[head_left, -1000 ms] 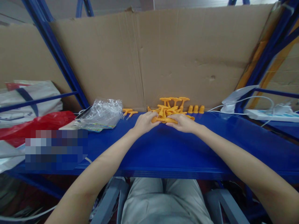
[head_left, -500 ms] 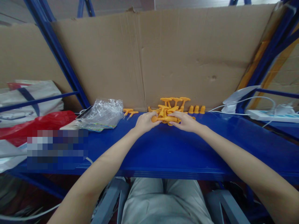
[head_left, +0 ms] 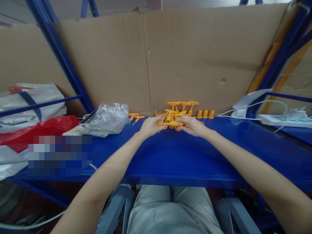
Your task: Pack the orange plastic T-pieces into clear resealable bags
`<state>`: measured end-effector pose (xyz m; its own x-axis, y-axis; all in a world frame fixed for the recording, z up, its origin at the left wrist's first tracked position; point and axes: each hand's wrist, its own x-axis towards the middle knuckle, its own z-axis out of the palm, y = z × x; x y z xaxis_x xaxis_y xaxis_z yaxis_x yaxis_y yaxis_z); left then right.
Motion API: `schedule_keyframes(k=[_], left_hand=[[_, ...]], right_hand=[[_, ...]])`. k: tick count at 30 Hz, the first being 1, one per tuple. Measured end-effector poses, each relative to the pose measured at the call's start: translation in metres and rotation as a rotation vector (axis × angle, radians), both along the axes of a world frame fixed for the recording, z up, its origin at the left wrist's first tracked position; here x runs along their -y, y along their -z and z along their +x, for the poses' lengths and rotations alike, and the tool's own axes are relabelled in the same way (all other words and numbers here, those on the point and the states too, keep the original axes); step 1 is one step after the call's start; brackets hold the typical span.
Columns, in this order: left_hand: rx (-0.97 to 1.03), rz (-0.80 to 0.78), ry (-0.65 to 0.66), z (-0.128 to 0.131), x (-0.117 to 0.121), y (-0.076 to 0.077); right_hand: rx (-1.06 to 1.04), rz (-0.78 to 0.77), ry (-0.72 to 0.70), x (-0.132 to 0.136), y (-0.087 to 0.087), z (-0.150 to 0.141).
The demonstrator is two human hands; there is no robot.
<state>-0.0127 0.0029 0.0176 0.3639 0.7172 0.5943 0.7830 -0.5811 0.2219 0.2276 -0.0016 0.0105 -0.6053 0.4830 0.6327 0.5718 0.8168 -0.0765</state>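
Trousers lt grey-green, plain, loose cut, soft creases, dark line btwn legs, below front edge of bench. Fabric nearer waist similar pale grey-grn, wrinkled; can't tell if top or trousers. L arm, R arm, L hand & R hand bare.

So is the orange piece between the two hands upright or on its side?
On its side: the orange piece runs roughly level from the left hand to the right hand.
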Motion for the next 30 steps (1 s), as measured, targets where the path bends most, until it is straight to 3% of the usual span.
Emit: schedule_keyframes(k=[6, 13, 18, 20, 23, 27, 30], left_hand=[[0.026, -0.068, 0.021, -0.001, -0.003, 0.0], [-0.017, -0.044, 0.051, -0.003, -0.006, 0.004], [0.071, 0.059, 0.052, -0.015, -0.014, 0.003], [0.08, 0.067, -0.042, -0.023, -0.019, 0.004], [0.024, 0.024, -0.287, -0.037, -0.026, 0.007], [-0.052, -0.18, -0.607, -0.052, -0.034, 0.015], [-0.115, -0.354, -0.696, -0.058, -0.04, 0.022]], right_hand=[[0.007, -0.007, -0.007, -0.001, 0.001, 0.0], [-0.04, 0.008, -0.02, -0.005, 0.004, 0.002], [-0.215, 0.098, 0.115, -0.013, -0.001, 0.017], [-0.269, 0.138, 0.174, -0.017, -0.001, 0.023], [-0.302, 0.178, 0.239, -0.021, 0.002, 0.025], [-0.265, 0.171, 0.276, -0.022, 0.011, 0.012], [-0.183, 0.165, 0.302, -0.022, 0.014, -0.001]])
